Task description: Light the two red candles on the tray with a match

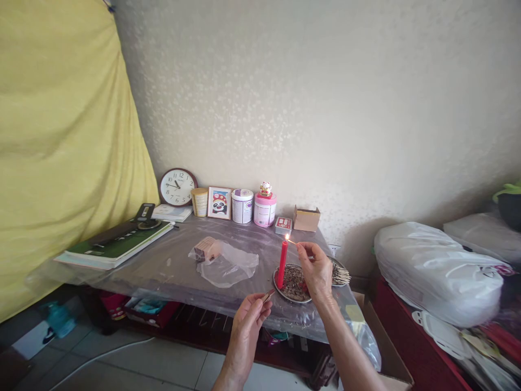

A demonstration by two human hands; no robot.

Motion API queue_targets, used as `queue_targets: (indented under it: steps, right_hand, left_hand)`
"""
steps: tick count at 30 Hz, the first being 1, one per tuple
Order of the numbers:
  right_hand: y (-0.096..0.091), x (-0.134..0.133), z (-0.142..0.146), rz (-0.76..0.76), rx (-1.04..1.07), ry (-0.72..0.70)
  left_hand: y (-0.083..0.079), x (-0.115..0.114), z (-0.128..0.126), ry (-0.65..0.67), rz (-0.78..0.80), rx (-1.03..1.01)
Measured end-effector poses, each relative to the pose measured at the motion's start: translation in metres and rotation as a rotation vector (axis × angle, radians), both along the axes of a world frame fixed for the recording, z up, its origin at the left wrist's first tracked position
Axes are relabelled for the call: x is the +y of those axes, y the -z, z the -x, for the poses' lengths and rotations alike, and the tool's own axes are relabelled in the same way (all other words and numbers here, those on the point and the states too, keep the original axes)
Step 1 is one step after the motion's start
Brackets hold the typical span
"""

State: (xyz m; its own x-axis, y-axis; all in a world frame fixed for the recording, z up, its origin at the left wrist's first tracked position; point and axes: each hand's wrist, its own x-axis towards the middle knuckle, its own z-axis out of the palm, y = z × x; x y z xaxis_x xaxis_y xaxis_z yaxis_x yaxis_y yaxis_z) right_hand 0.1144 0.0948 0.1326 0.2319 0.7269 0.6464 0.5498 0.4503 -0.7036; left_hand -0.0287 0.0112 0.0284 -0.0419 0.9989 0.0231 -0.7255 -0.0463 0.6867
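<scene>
My right hand point(316, 270) pinches a lit match point(292, 242) between thumb and fingers, its flame at the top of a red candle point(282, 265). The candle stands upright on the left side of a round metal dish point(299, 300) covered with dark, burnt-looking bits. Lower and to the left, my left hand point(249, 320) is closed round a small matchbox point(268, 295), of which only one end and a brown side show. Behind my right wrist, a second dish holds a bunch of matchsticks point(341, 274).
A plastic-covered table point(163, 266) carries a crumpled clear bag point(228, 267) with a small brown pack point(207, 248). Along the wall stand a clock point(178, 187), a panda picture point(220, 203), tins point(242, 207) and an open carton point(306, 219). White bags point(439, 271) lie at right.
</scene>
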Motion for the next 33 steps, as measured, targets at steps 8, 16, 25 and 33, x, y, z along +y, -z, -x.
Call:
queue_targets:
  steps: [8,16,25,33]
  right_hand:
    - [0.0011,0.0001,0.0003,0.0,-0.014,0.01]
    - [0.0017,0.0014,0.0013,0.003,-0.023,0.005]
    - [0.0014,0.003,0.0018,0.001,-0.03,0.005]
    - [0.0034,0.0041,0.0012,0.012,-0.037,0.005]
  left_hand:
    - [-0.002,-0.0009,0.0003,0.0,0.005,0.01]
    - [-0.0008,-0.0003,0.0002,-0.009,0.006,0.014]
    - [-0.0017,-0.0009,-0.0002,-0.024,0.026,-0.004]
    - [-0.0038,-0.0015,0.0003,-0.009,0.017,0.003]
